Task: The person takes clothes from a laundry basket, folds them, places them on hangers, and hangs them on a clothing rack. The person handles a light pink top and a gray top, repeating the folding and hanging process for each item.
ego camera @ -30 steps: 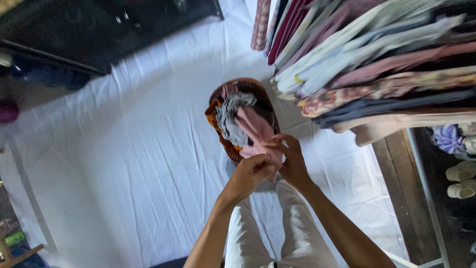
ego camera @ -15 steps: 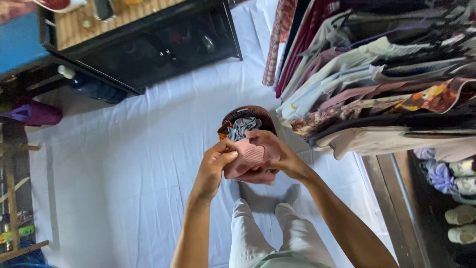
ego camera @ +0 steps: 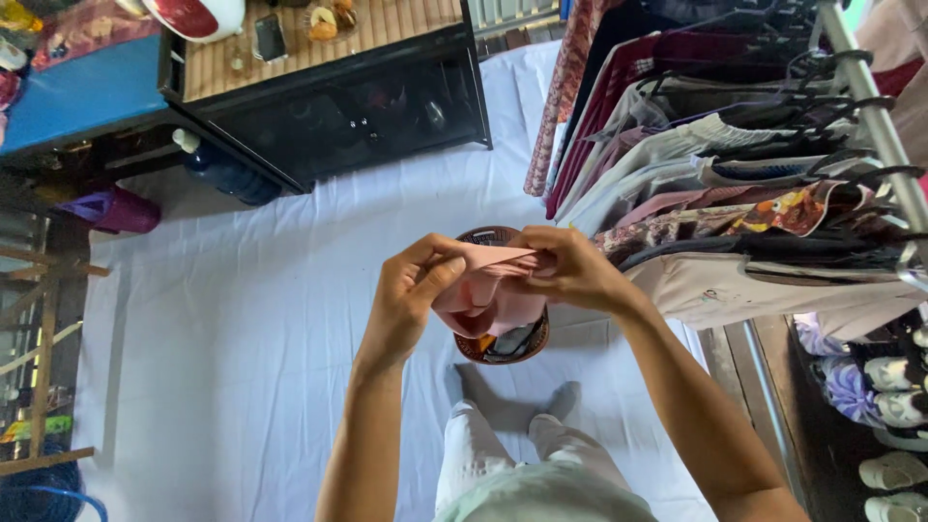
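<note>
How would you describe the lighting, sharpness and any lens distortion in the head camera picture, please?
Head view: soft, even daylight, the white floor sheet bright but keeping its creases; only faint shadows below the brown woven basket. Both hands, left and right, and the pink cloth look fairly sharp. Wide-angle distortion bends the clothes rack rail and black cabinet outward at the edges.

We see soft, bright daylight on the white sheet (ego camera: 242, 319). Our arms drop faint shadows by our feet. The left edge is dark. Things bend at the edges and look a bit blurry.
</note>
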